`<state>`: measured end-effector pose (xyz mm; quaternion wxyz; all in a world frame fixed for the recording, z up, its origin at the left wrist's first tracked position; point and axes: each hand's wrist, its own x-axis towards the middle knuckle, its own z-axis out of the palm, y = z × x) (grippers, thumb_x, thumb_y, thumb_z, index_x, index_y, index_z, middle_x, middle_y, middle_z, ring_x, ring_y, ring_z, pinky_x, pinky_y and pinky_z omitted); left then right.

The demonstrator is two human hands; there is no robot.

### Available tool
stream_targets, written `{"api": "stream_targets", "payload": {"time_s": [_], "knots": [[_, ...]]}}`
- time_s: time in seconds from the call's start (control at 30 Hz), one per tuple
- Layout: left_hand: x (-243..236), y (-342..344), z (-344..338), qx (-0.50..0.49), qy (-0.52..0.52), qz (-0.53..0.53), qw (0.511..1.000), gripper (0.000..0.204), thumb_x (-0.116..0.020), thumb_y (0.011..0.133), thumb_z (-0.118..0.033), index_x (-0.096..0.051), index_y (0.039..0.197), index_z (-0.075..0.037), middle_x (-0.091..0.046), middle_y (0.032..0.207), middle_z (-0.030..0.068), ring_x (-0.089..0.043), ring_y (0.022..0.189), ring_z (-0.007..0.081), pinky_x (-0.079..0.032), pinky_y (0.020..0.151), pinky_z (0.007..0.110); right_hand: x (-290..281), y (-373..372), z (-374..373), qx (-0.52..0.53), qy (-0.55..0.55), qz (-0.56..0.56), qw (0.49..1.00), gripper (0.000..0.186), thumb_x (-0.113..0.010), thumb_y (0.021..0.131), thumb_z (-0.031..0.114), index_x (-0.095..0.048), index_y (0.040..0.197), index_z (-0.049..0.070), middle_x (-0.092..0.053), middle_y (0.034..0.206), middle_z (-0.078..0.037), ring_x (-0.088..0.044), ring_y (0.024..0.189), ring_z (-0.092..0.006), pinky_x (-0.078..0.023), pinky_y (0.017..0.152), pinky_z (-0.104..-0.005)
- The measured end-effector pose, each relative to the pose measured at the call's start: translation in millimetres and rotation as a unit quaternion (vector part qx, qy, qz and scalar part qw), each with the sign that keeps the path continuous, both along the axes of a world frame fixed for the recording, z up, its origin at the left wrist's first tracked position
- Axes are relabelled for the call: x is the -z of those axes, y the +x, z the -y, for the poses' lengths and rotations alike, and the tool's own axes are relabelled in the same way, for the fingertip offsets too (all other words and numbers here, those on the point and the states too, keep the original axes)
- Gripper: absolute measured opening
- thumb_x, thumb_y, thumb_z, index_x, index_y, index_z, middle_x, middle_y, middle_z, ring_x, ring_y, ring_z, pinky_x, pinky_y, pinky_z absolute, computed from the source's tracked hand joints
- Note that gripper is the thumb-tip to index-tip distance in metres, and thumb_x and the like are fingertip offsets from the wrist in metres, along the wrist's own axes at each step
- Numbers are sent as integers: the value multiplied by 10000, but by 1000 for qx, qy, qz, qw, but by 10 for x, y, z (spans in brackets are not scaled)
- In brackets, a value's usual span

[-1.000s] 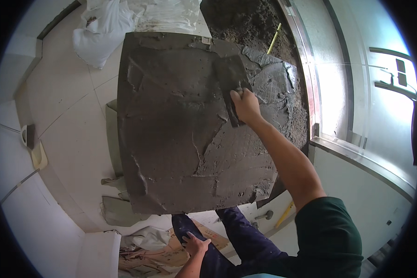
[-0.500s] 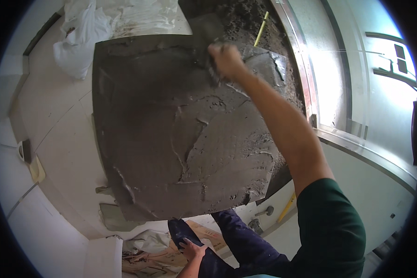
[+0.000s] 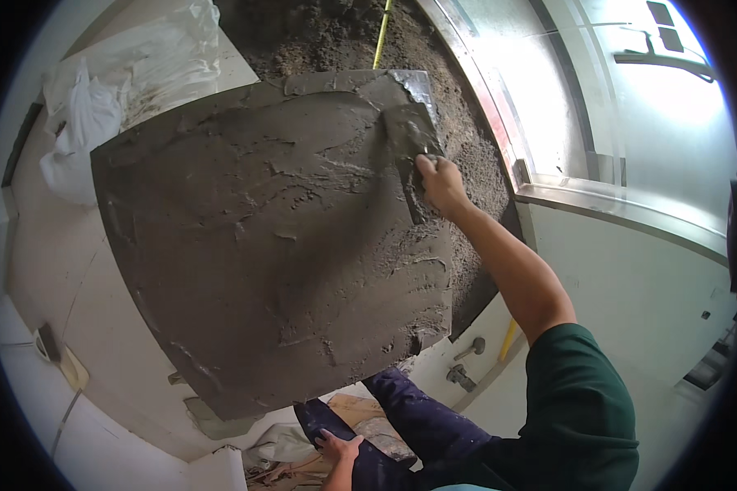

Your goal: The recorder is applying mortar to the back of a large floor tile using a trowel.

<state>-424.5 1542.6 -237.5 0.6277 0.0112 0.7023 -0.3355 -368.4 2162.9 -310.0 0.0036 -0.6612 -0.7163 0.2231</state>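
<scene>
Grasping a trowel [image 3: 407, 133] in right grip [image 3: 445, 183], over paste-smeared slab [image 3: 221, 254] between pale floor [image 3: 57, 245] and dark grit [image 3: 303, 45]. Resting left grip [image 3: 338, 447], unclenched, on leg [image 3: 378, 466].

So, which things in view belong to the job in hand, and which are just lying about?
In the job:
trowel, held in the right hand against the slab
slab, coated with grey paste

Apparently just lying about:
white bag
plastic sheet
cardboard
yellow strip beyond the slab, though its use is unclear
</scene>
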Motion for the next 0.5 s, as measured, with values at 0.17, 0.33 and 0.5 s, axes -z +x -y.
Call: {"api": "stream_targets", "payload": {"time_s": [0.17, 0.33, 0.5], "knots": [[48, -5, 69, 12, -1, 7, 1000, 1298, -894, 566, -571, -209, 1570, -117, -264, 1590, 221, -424, 1391, 357, -418, 1100, 482, -288, 176, -499, 210, -188, -218, 935, 476, -556, 995, 473, -607, 862, 19, -547, 638, -32, -499, 471, -131, -386, 425, -328], [95, 62, 107, 42, 13, 17, 999, 1263, -896, 573, -568, -252, 1559, -110, -293, 1574, 210, -397, 1402, 366, -418, 1102, 446, 45, 223, -1427, 144, -107, -159, 971, 501, -554, 1002, 469, -563, 739, 43, -538, 615, -47, -508, 467, -172, -402, 428, -354], [85, 28, 17, 54, -6, 29, 998, 1282, -897, 560, -575, -244, 1558, -107, -292, 1573, 213, -405, 1399, 356, -412, 1104, 471, 27, 353, -1569, 263, -163, -262, 914, 461, -559, 999, 451, -578, 777, 48, -546, 630, -55, -499, 468, -173, -414, 416, -349]]}}
